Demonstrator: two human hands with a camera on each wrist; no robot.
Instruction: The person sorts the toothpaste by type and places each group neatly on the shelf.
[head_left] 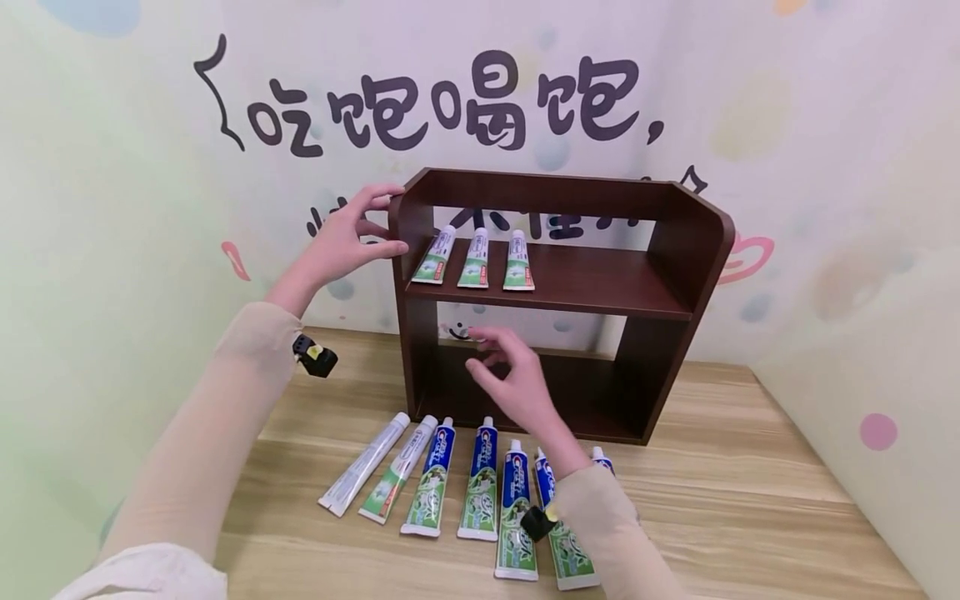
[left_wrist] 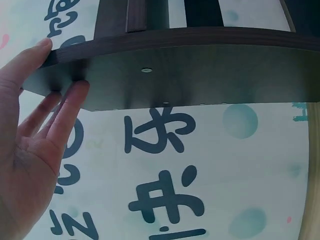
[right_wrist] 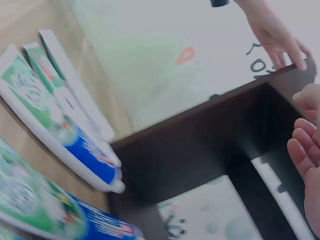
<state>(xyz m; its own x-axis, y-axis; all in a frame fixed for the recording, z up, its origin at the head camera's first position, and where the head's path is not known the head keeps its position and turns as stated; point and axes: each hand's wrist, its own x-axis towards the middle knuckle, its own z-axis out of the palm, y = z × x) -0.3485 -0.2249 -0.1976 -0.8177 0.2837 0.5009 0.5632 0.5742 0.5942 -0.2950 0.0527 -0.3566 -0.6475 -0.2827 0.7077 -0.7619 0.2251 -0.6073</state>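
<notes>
At the upper left of a dark brown two-tier shelf [head_left: 551, 304], my left hand [head_left: 341, 237] holds the side panel. In the left wrist view its thumb lies over the panel's edge and its fingers [left_wrist: 75, 102] touch the outer face. My right hand [head_left: 513, 379] is in front of the lower compartment, fingers loosely bent and holding nothing. Three small green-and-white toothpaste tubes [head_left: 474, 260] lean in the upper compartment's left half. On the table before the shelf lie two slim toothpaste tubes [head_left: 399, 471] and several blue-and-green Crest toothpaste tubes [head_left: 480, 479], some partly hidden by my right arm.
The wood-grain table [head_left: 720, 492] carries the shelf near its back. Behind hangs a pale backdrop [head_left: 525, 92] with large black characters and coloured dots, and more pale walls stand at both sides. Small black cameras [head_left: 315, 358] sit on both wrists.
</notes>
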